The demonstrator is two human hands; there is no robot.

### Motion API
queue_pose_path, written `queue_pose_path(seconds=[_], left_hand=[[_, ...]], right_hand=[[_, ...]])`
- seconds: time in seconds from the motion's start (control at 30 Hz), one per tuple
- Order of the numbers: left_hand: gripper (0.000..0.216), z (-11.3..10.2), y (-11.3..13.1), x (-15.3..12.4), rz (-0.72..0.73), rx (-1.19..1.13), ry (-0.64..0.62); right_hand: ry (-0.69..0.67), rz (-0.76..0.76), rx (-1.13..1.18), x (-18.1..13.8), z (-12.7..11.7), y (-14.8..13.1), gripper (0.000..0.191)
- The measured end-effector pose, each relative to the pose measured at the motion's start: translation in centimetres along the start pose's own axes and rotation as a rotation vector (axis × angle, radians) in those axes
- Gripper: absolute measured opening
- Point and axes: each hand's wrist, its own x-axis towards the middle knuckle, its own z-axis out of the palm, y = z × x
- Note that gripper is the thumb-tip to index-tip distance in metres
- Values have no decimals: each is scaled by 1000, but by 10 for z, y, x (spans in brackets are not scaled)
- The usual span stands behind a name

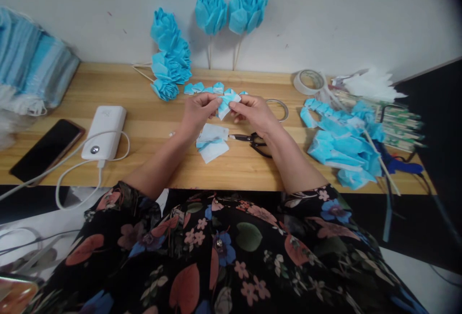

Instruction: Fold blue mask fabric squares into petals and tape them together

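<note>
My left hand [198, 109] and my right hand [252, 113] are raised just above the wooden table [151, 131], both pinching a folded piece of blue and white mask fabric [227, 103] between their fingertips. A chain of folded blue pieces [204, 87] trails from it toward the left. Below the hands lies a small stack of cut white and blue pieces [212, 143]. Black scissors [252, 141] lie under my right wrist.
Blue fabric flowers on sticks [231, 13] lean on the wall, more flowers [169, 58] lie beside them. A pile of blue pieces [339, 145] and tape rolls [308, 82] sit right. A white power bank [103, 131], phone [46, 149] and stacked masks [29, 63] lie left.
</note>
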Motion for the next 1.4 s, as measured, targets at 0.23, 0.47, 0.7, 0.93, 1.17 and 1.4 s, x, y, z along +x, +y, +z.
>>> queue_pose_path(seconds=[0.23, 0.47, 0.7, 0.93, 1.17, 1.4], left_hand=[[22, 1, 0, -2, 114, 92, 5], [22, 2, 5, -5, 87, 99, 5], [25, 1, -1, -3, -124, -147, -103], [23, -3, -2, 1, -206, -266, -152], [28, -2, 2, -1, -122, -146, -155], [25, -2, 0, -3, -93, -105, -115]], right_hand=[[-10, 12, -10, 0, 0, 2, 36], [-14, -10, -61, 1, 1, 2, 23], [-10, -21, -106, 0, -2, -4, 13], [-18, -32, -106, 0, -6, -6, 12], [-19, -39, -121, 0, -7, -7, 15], [-40, -51, -137, -1, -7, -6, 13]])
